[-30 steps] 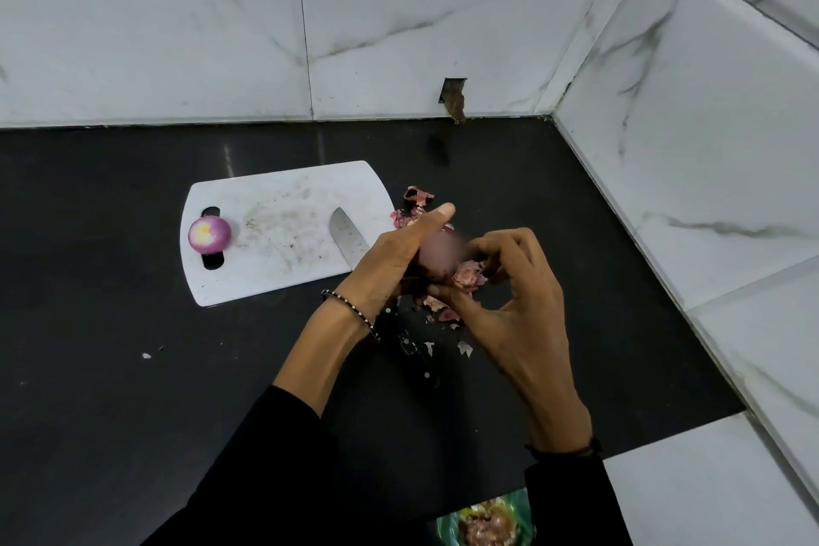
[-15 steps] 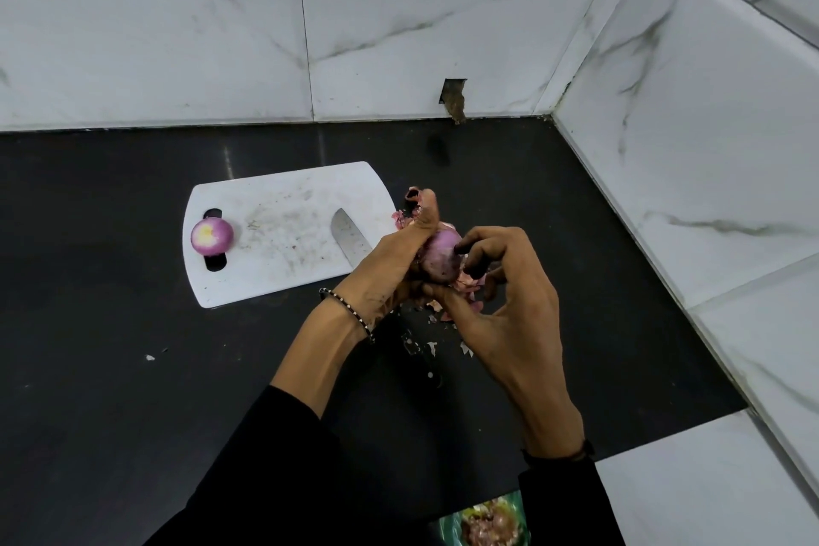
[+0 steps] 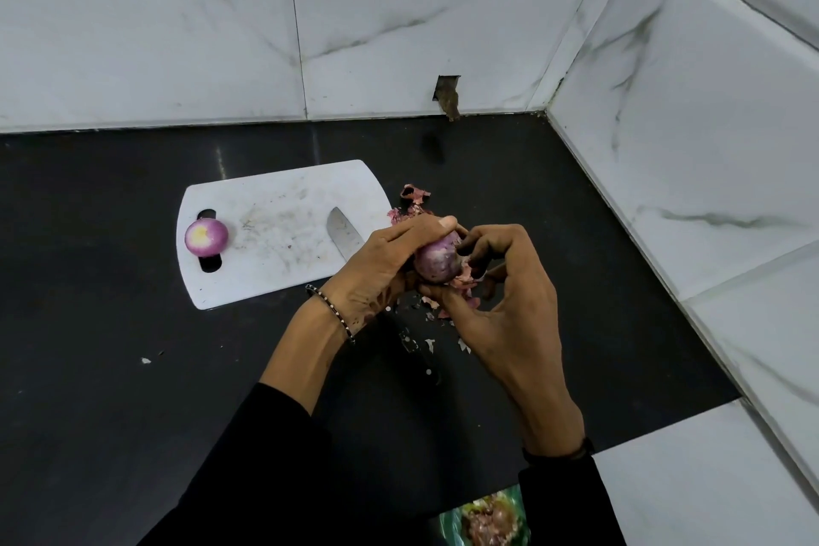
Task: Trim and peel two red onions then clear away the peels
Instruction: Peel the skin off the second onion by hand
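Black counter [image 3: 133, 368]: peeling the second onion [image 3: 436, 259].
Left hand [image 3: 381, 262] grips it right of the board [image 3: 274, 231]; right hand [image 3: 509, 301] pinches loose skin [image 3: 463, 279], likely pulled off next.

Onion [image 3: 206, 238] on board [image 3: 283, 231] — knife [image 3: 343, 231] right.

Single view, worn on the head, wide-angle. Faces forward and steeply down onto the black table [image 3: 111, 368]. Sits close above the work, with left hand [image 3: 376, 266] and right hand [image 3: 509, 310] large just right of centre, around a red onion [image 3: 436, 264]. Takes in tiled wall [image 3: 177, 35] across the upper frame, a corner at upper right, black sleeves [image 3: 266, 479] along the bottom edge.
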